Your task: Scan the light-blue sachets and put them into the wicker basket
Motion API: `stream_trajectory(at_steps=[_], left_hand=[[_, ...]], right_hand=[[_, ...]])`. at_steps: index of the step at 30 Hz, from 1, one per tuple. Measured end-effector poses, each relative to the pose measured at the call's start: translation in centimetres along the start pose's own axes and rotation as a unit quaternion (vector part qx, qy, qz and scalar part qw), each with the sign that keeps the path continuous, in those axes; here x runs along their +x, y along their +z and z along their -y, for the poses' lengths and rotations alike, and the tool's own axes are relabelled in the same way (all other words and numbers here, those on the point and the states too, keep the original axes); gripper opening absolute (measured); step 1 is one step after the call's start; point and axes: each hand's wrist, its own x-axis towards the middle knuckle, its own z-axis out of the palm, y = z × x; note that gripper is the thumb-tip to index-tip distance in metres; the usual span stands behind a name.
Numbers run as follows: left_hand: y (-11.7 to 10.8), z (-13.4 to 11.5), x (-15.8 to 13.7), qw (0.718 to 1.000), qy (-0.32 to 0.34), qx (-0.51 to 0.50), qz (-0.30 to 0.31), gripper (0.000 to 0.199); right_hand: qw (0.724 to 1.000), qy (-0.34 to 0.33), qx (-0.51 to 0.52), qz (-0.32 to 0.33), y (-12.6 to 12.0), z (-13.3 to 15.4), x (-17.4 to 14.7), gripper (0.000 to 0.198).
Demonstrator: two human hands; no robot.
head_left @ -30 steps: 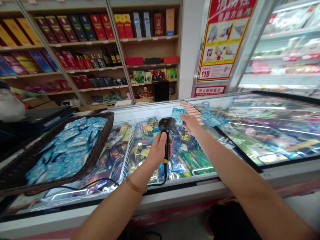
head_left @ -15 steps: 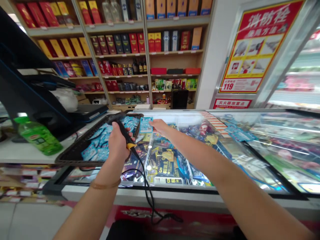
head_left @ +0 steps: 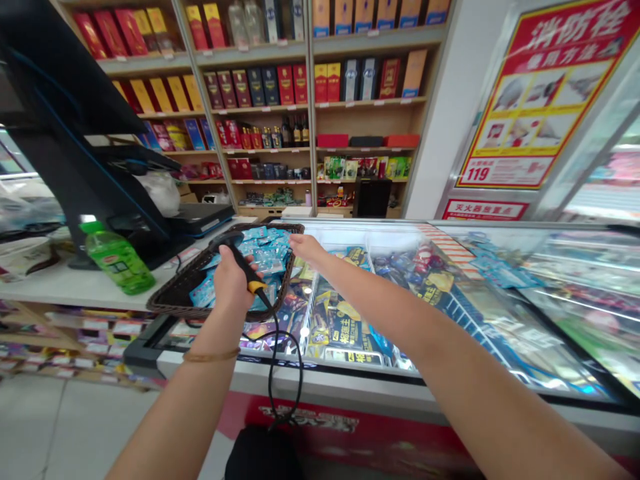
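My left hand point(head_left: 233, 279) is wrapped round a black handheld barcode scanner point(head_left: 245, 267) with a yellow collar, its head tilted up to the left over the basket. Its black cable point(head_left: 274, 363) loops down past the freezer's front edge. Light-blue packets point(head_left: 270, 257) fill a dark woven basket point(head_left: 173, 308) on the counter side. At the basket's right rim is my right hand point(head_left: 307, 249), fingers closed together. Whether a packet is between its fingertips I cannot make out against the blue pile.
Under the hands is a glass-topped freezer point(head_left: 345, 363) with packaged goods inside. More blue packets point(head_left: 505, 270) lie at right on the glass. A green bottle point(head_left: 120, 260) and a black till point(head_left: 75, 133) stand at left. Stocked shelves point(head_left: 270, 110) rise behind.
My right hand, which held a blue packet over the glass, has moved left to the basket's rim. The view has shifted slightly left. The scanner stays in my left hand.
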Motion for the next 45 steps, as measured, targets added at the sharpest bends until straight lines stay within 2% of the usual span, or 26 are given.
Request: stream_trajectory(at_steps=[4, 7, 9, 11, 14, 16, 18, 20, 23, 26, 29, 32, 34, 38, 42, 45], left_hand=[[2.3, 1.4, -1.8, 0.998, -0.024, -0.013, 0.05, 0.042], [5.3, 3.4, -4.2, 0.994, -0.053, -0.013, 0.094, 0.044], [7.6, 5.2, -6.1, 0.99, -0.077, -0.012, 0.117, 0.044], [10.0, 7.2, -8.1, 0.983, -0.109, -0.008, 0.147, 0.043], [13.2, 10.1, -11.0, 0.966, -0.161, 0.003, 0.2, 0.044], [14.6, 12.0, -12.5, 0.958, -0.18, 0.01, 0.224, 0.043], [15.4, 13.7, -13.5, 0.95, -0.191, 0.02, 0.247, 0.043], [15.6, 15.2, -14.1, 0.944, -0.192, 0.029, 0.268, 0.042], [15.1, 17.0, -14.2, 0.938, -0.187, 0.052, 0.287, 0.045], [14.4, 17.9, -14.2, 0.932, -0.193, 0.077, 0.297, 0.049], [14.0, 18.1, -14.6, 0.926, -0.198, 0.099, 0.306, 0.052], [13.8, 18.0, -15.1, 0.918, -0.199, 0.113, 0.323, 0.054], [13.6, 18.0, -15.3, 0.914, -0.198, 0.114, 0.336, 0.054], [13.4, 17.8, -15.5, 0.905, -0.198, 0.123, 0.354, 0.056], [13.3, 17.6, -15.8, 0.897, -0.198, 0.122, 0.375, 0.058], [13.4, 17.5, -16.1, 0.894, -0.194, 0.12, 0.386, 0.057]], right_hand=[[0.997, 0.036, -0.04, -0.059, -6.0, -0.5, -1.2, 0.034], [0.983, 0.051, -0.115, -0.132, -12.5, -1.8, -2.7, 0.035], [0.963, 0.063, -0.184, -0.184, -17.4, -2.9, -3.8, 0.036], [0.936, 0.074, -0.266, -0.217, -22.4, -3.9, -5.1, 0.037], [0.877, 0.1, -0.398, -0.25, -29.7, -4.8, -7.4, 0.038], [0.847, 0.119, -0.437, -0.277, -34.0, -5.1, -9.2, 0.037], [0.809, 0.149, -0.471, -0.319, -37.6, -5.5, -11.2, 0.04], [0.771, 0.205, -0.489, -0.353, -40.0, -6.1, -13.2, 0.052], [0.734, 0.278, -0.506, -0.359, -41.0, -7.3, -15.5, 0.062], [0.722, 0.262, -0.554, -0.32, -39.4, -8.0, -16.3, 0.054], [0.745, 0.218, -0.582, -0.241, -37.2, -8.0, -15.9, 0.049], [0.792, 0.143, -0.566, -0.179, -36.5, -7.5, -15.4, 0.049], [0.811, 0.103, -0.539, -0.204, -37.0, -7.2, -15.3, 0.05], [0.787, 0.139, -0.516, -0.309, -39.0, -7.1, -15.8, 0.053], [0.778, 0.139, -0.553, -0.264, -39.1, -7.2, -16.0, 0.059], [0.754, 0.16, -0.593, -0.235, -38.0, -7.1, -15.7, 0.074]])
